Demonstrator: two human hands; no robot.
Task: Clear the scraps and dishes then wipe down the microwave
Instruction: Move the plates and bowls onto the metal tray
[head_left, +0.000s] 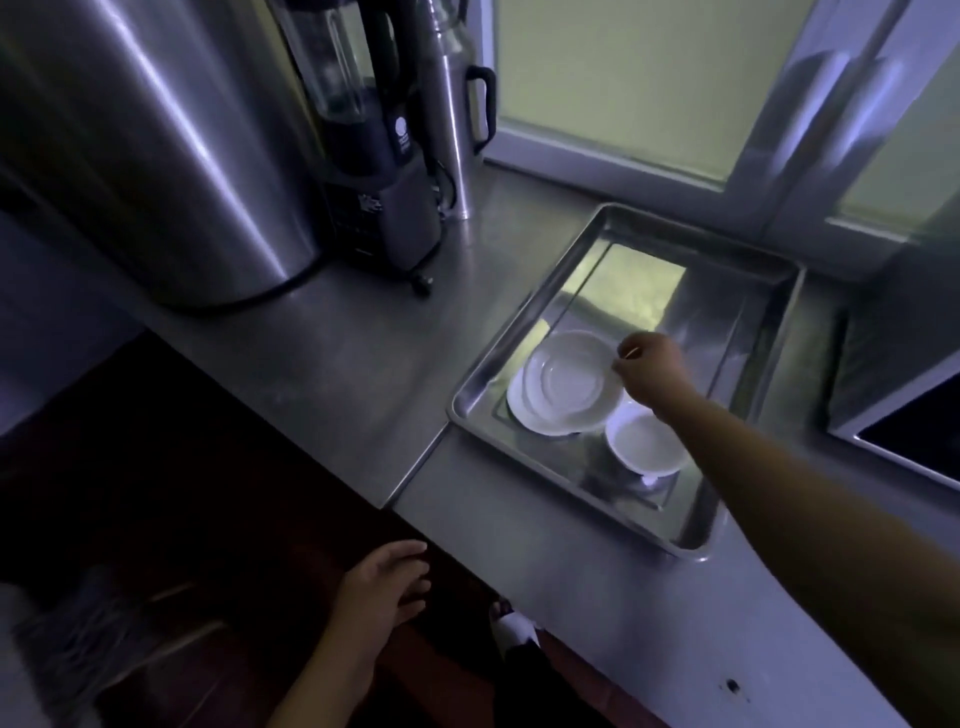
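Right hand (647, 366) is out over the steel tray (524, 332), fingers curled, pinching the right rim of the top plate (563, 384). That plate sits offset on a second white plate (519, 408), near-left part of the tray. White bowl (644, 441) is just right of them, partly under my forearm. All three are round, glossy and ceramic-looking.

Left hand (384, 582) hangs below the counter's near edge, fingers loose, holding nothing.

The tray is shallow and mirror-finish with a raised rim and rounded corners; its far half is bare. The brushed-steel counter (332, 374) has open room left of the tray as far as the big steel urn (156, 145), blender (374, 171) and flask (449, 130) at the far left. A counter seam runs just off the tray's near-left corner. The microwave (914, 441) corner sits at the right edge, near the tray. A frosted window (623, 78) runs along the far side.
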